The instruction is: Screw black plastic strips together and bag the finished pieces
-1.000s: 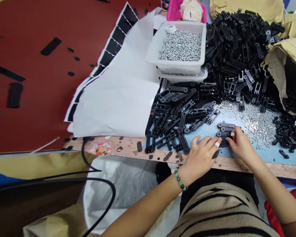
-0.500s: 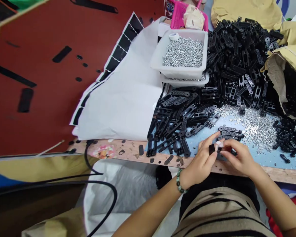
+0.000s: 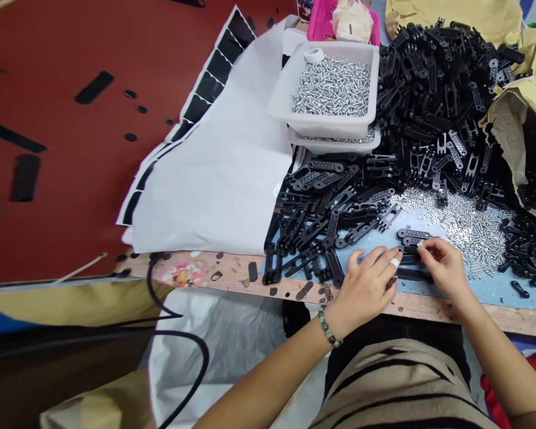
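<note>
My left hand (image 3: pixel 367 286) rests palm down at the bench's front edge, its fingers lying loosely curved on the blue mat, one fingertip taped white. Its tips touch a black plastic strip (image 3: pixel 411 274) lying flat there. My right hand (image 3: pixel 444 268) is just to the right, its fingers pinched at the near end of a short row of black perforated strips (image 3: pixel 413 236). What the pinch holds is too small to name. A spread of small silver screws (image 3: pixel 467 223) lies just behind my right hand.
A big heap of black plastic parts (image 3: pixel 433 95) fills the back right. Two stacked white trays (image 3: pixel 330 122) hold screws. White paper sheets (image 3: pixel 223 173) cover the left of the bench. A pink basket (image 3: pixel 321 24), tan bags (image 3: pixel 524 83) and a black cable (image 3: pixel 178 333) are around.
Half a second ago both hands were raised together, pinching a small black part between them. Now they have dropped back to the mat and moved apart, the left lying flat.
</note>
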`<state>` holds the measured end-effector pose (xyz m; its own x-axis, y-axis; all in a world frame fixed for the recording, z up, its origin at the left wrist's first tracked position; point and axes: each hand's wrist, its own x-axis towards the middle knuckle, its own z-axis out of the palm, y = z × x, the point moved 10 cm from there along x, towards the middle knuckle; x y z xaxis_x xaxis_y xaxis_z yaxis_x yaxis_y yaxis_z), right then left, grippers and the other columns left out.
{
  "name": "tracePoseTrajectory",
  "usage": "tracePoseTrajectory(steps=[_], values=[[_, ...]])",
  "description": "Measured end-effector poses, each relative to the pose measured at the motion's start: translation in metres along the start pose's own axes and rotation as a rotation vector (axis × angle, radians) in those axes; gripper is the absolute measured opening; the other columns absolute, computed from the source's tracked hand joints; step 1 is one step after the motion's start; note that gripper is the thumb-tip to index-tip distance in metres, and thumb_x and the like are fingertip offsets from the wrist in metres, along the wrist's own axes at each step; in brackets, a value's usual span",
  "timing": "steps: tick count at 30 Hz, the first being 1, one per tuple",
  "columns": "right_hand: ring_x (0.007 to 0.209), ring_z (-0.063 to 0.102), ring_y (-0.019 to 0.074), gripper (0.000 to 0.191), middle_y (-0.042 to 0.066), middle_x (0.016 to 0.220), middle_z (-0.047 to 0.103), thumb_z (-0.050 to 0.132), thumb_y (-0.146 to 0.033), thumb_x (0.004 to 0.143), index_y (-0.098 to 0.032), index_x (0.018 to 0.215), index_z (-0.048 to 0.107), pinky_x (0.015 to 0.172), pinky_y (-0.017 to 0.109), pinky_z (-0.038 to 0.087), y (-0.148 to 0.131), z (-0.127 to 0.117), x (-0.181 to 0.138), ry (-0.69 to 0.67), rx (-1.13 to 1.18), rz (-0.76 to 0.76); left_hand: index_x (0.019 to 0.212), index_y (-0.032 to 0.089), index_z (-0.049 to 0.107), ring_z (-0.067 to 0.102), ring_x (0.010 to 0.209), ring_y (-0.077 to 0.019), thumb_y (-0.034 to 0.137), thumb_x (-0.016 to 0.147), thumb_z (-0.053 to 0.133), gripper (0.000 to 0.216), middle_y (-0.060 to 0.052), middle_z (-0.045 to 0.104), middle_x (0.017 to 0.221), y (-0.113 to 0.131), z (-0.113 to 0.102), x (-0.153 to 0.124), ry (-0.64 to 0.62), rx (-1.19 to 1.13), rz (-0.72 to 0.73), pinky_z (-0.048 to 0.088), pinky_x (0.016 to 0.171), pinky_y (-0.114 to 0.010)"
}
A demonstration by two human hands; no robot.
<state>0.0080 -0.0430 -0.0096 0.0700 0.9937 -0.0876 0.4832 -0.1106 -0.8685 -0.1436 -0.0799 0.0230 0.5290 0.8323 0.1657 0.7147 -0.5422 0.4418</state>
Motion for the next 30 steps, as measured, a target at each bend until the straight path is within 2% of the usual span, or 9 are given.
tracePoseTrajectory(steps=[4,9,13,16,19,21,23,26,30], values=[[0.06,0.056,0.0145,0.024,0.003,0.073,0.064,0.058,-0.042,0.082,-0.019,0.08,0.065,0.058,0.028,0.046,0.004,0.001,0.001,-0.02,0.026,0.014,0.128,0.018,0.053,0.049,0.119,-0.0252,0.021,0.092,0.043,0.037,-0.008,0.057,0.131,0.0,-0.001,0.0,0.002,0.015,0.015,0.028,0.1,-0.049],[0.061,0.056,0.0151,0.021,0.003,0.073,0.064,0.057,-0.039,0.083,-0.02,0.079,0.065,0.058,0.028,0.044,-0.005,0.004,0.002,-0.036,-0.047,-0.032,0.127,0.017,0.053,0.049,0.119,-0.0249,0.023,0.093,0.042,0.036,-0.008,0.057,0.131,0.002,0.0,0.002,-0.007,0.009,0.02,0.027,0.1,-0.048],[0.059,0.054,0.0157,0.016,0.002,0.07,0.062,0.054,-0.035,0.084,-0.021,0.085,0.06,0.059,0.029,0.044,-0.011,0.004,0.005,-0.045,-0.243,-0.071,0.13,0.018,0.051,0.049,0.115,-0.0259,0.025,0.09,0.046,0.041,-0.009,0.059,0.127,0.003,0.003,0.009,-0.041,0.014,0.008,0.029,0.099,-0.049],[0.058,0.053,0.0173,0.017,0.001,0.07,0.058,0.055,-0.035,0.084,-0.022,0.094,0.055,0.058,0.029,0.042,-0.017,-0.003,0.007,-0.035,-0.46,-0.095,0.129,0.016,0.051,0.048,0.114,-0.0275,0.019,0.084,0.046,0.045,-0.01,0.057,0.126,0.002,0.002,0.015,-0.08,-0.017,-0.004,0.031,0.097,-0.049],[0.075,0.058,0.0211,0.021,0.007,0.088,0.06,0.057,-0.037,0.085,-0.022,0.1,0.052,0.065,0.033,0.047,-0.047,-0.006,0.003,-0.029,-0.473,-0.266,0.121,0.013,0.053,0.044,0.117,-0.0291,0.015,0.078,0.044,0.044,-0.013,0.052,0.128,-0.001,-0.002,0.02,-0.095,-0.108,-0.019,0.033,0.098,-0.049],[0.089,0.059,0.0221,0.022,0.009,0.099,0.06,0.055,-0.033,0.087,-0.022,0.106,0.051,0.076,0.036,0.049,-0.075,0.006,-0.008,-0.137,-0.337,-0.452,0.119,0.011,0.052,0.041,0.12,-0.0291,0.013,0.076,0.043,0.044,-0.014,0.05,0.129,0.0,-0.003,0.023,-0.104,-0.174,-0.008,0.033,0.101,-0.048],[0.09,0.059,0.0203,0.018,0.007,0.098,0.061,0.05,-0.028,0.091,-0.023,0.108,0.052,0.08,0.036,0.05,-0.094,0.02,-0.02,-0.28,-0.216,-0.553,0.122,0.012,0.048,0.039,0.123,-0.0281,0.012,0.076,0.041,0.047,-0.014,0.048,0.131,0.001,-0.002,0.024,-0.113,-0.232,-0.002,0.032,0.104,-0.047],[0.078,0.06,0.0168,0.015,0.004,0.087,0.062,0.047,-0.027,0.093,-0.024,0.104,0.056,0.073,0.032,0.051,-0.094,0.026,-0.025,-0.342,-0.135,-0.49,0.126,0.014,0.042,0.038,0.126,-0.0254,0.011,0.077,0.038,0.05,-0.014,0.043,0.135,-0.001,-0.003,0.024,-0.091,-0.326,-0.013,0.033,0.107,-0.044],[0.069,0.059,0.0156,0.016,0.003,0.081,0.062,0.056,-0.034,0.088,-0.023,0.099,0.061,0.065,0.03,0.05,-0.057,-0.006,-0.009,-0.144,0.0,-0.266,0.127,0.012,0.039,0.035,0.131,-0.0237,0.013,0.084,0.033,0.044,-0.017,0.039,0.138,-0.013,-0.019,0.024,0.058,-0.414,-0.058,0.033,0.107,-0.042]])
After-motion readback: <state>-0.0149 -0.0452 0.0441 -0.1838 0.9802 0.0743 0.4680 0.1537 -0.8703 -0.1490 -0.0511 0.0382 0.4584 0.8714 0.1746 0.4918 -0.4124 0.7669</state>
